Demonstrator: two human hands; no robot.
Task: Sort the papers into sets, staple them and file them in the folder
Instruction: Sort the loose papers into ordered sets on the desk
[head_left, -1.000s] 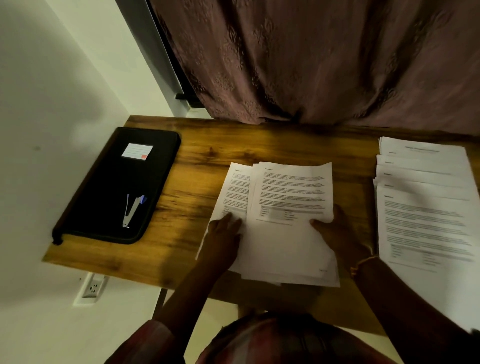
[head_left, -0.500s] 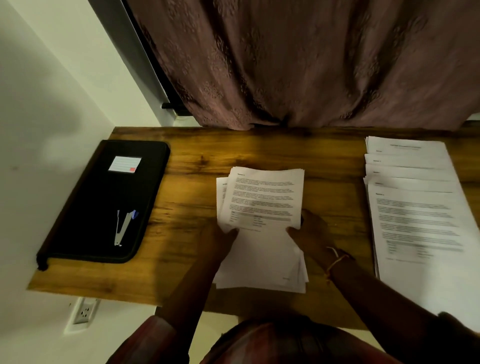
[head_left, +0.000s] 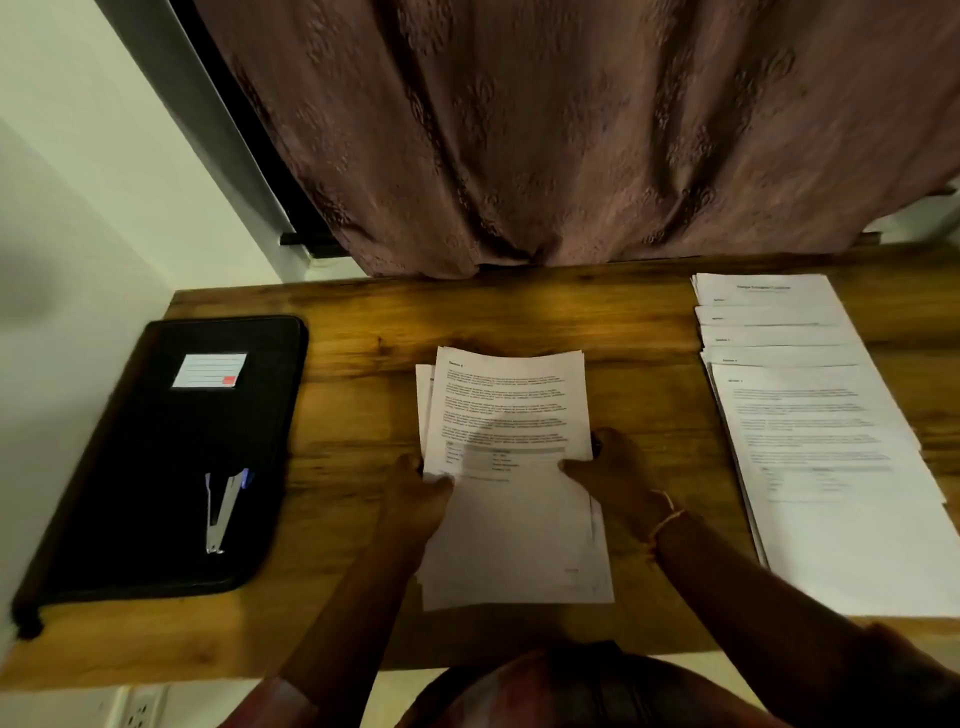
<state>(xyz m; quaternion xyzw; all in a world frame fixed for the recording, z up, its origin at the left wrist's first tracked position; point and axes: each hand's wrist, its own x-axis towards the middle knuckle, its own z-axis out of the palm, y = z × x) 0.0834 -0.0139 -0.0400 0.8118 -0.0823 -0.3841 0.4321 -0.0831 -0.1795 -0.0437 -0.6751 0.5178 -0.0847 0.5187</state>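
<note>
A stack of printed white papers lies in the middle of the wooden table. My left hand grips its left edge, thumb on top. My right hand grips its right edge, thumb on the top sheet. The sheets are nearly squared, with a few edges sticking out at the left and bottom. A black zip folder with a white label lies at the left. A metal stapler with a blue part rests on it. Fanned, overlapping printed sheets lie at the right.
A brown curtain hangs behind the table's far edge. A white wall stands to the left, with a power socket below the table. The table's near edge is close to my body.
Both hands have pushed the spread sheets together into a narrower, more even stack and moved from lying on top to gripping its sides. The view has shifted.
</note>
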